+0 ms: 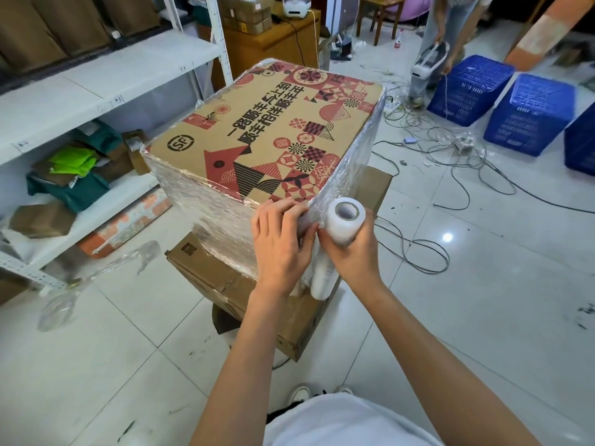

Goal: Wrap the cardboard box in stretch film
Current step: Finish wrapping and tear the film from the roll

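Gripping the film roll (344, 225) upright in the right hand (352, 252), at five o'clock off the central cardboard box (273, 130). Seemingly pinching stretch film (199, 201) against its near corner with the left hand (280, 243), to keep the sheet taut

both forearms reach forward, left hand (283, 243) pinches film (209, 201), right hand (352, 255) grips the roll (346, 222).

Brown cardboard box (267, 130) — red-and-black geometric print; white film roll (344, 223); blue crates (471, 88), perhaps plastic.
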Motion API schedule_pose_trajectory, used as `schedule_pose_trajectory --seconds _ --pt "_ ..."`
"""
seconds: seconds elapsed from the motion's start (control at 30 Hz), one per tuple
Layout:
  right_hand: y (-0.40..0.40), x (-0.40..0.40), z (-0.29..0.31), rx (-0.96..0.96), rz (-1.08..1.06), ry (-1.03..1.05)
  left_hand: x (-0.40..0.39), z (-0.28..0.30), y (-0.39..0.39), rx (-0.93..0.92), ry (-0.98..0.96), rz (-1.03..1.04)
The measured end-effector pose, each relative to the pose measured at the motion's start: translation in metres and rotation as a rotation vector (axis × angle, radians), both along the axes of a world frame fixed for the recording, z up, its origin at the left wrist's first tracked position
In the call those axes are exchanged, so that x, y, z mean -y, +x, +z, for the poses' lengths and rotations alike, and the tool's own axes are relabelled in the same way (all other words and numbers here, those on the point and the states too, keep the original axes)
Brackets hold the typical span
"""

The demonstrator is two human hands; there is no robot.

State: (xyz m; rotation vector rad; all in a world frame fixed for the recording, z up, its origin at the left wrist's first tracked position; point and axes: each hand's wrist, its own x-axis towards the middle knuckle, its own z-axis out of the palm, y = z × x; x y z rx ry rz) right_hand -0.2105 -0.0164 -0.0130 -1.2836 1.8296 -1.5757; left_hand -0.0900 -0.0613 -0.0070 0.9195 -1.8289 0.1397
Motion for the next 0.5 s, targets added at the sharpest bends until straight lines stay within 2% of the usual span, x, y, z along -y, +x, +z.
schedule_pose_trajectory --seconds 0.5 --pt "-0.012 -0.004 -0.001 0.101 -0.029 -0.009 0.002 -0.003 0.0 0.025 -0.041 0.017"
